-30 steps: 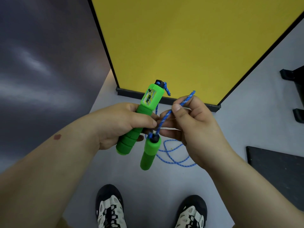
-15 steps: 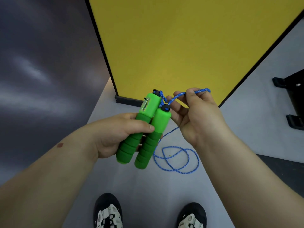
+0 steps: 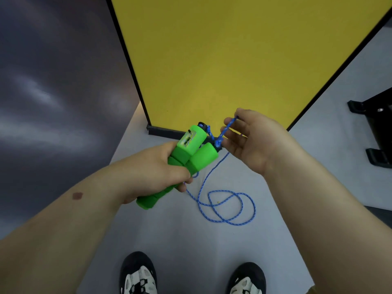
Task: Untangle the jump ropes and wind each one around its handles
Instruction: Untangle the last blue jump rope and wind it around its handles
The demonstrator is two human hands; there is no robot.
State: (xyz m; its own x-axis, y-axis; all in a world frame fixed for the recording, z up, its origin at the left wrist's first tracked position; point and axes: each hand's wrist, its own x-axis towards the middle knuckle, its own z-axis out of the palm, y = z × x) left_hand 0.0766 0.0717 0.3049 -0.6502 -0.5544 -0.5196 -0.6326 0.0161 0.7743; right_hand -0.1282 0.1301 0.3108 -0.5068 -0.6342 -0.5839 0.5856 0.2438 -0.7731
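Observation:
My left hand (image 3: 152, 172) grips two green foam handles (image 3: 188, 153) side by side, their black caps pointing up and away. One handle carries a small counter window. A blue speckled rope (image 3: 224, 205) runs from the caps, up over the fingers of my right hand (image 3: 252, 141), which holds a short stretch of it by the caps. The remainder hangs down and lies in loose loops on the grey floor.
A yellow panel (image 3: 222, 60) with a black frame stands just ahead, a dark wall (image 3: 53, 92) to the left. Black brackets (image 3: 377, 132) sit at the right edge. My two shoes (image 3: 139, 274) are at the bottom.
The loose second handle came up beside the first and my left hand now grips both. My right hand shifted up and right with the rope; more rope settled on the floor.

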